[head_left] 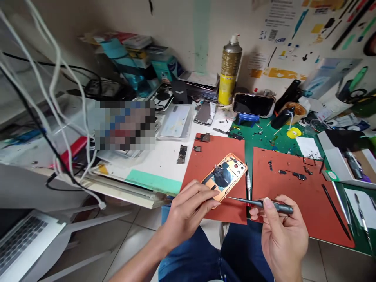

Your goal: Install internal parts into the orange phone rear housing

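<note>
An orange phone housing, its inner side facing up, is tilted above the left red mat. My left hand has its fingers closed round the lower left end of the housing. In my right hand is a dark screwdriver, pinched between thumb and fingers. Its thin shaft points left, and the tip is at the lower edge of the housing; whether they touch I cannot tell. A silver pen-like tool lies just right of the housing.
Small phone parts lie on the right red mat, with black tweezers beyond. A circuit board rests on the white surface. Behind stand a yellow spray can and a propped phone. White cables hang at left.
</note>
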